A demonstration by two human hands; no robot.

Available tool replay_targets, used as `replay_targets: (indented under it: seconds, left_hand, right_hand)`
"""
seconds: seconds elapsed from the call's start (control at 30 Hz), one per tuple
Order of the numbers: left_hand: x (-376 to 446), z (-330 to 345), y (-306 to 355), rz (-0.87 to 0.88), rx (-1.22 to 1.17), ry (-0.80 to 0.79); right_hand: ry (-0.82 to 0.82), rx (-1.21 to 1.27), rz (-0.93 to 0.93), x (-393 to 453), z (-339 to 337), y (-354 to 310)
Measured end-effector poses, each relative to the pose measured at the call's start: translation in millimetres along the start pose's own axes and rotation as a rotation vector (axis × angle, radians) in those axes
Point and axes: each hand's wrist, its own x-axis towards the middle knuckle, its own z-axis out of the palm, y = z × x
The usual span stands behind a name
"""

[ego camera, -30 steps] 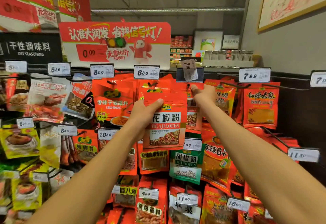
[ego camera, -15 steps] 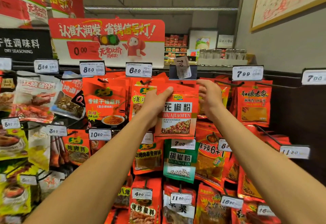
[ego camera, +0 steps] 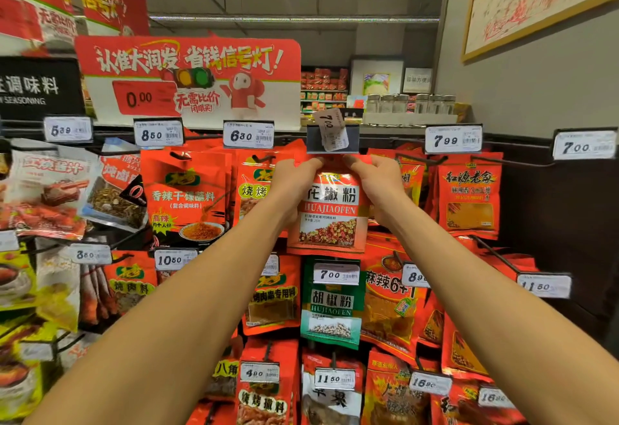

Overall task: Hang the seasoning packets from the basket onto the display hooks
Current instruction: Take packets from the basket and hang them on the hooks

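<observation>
The light, floppy huajiaofen packet [ego camera: 330, 213] was pinched at its top corners by the left hand [ego camera: 294, 178] and right hand [ego camera: 378, 178]; the stiffer header seemed the best hold.

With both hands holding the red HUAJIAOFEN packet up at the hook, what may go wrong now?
1. The hook tip is hidden behind the price tag holder, so the HUAJIAOFEN packet may miss it.
2. The loose 7.00 tag sits crooked and may get knocked out.
3. If the left hand and right hand release early, the packet may fall.
</observation>
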Motion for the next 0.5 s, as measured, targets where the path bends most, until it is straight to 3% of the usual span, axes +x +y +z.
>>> replay_targets:
  seconds: [0.27, 0.5]
  left_hand:
    - [2, 6, 7, -0.036, 0.017, 0.023]
    - [1, 3, -4, -0.034, -0.009, 0.061]
  right_hand:
    - [0.127, -0.051, 0.005, 4, 9, -8]
    - [0.071, -0.053, 0.005, 2, 8, 5]
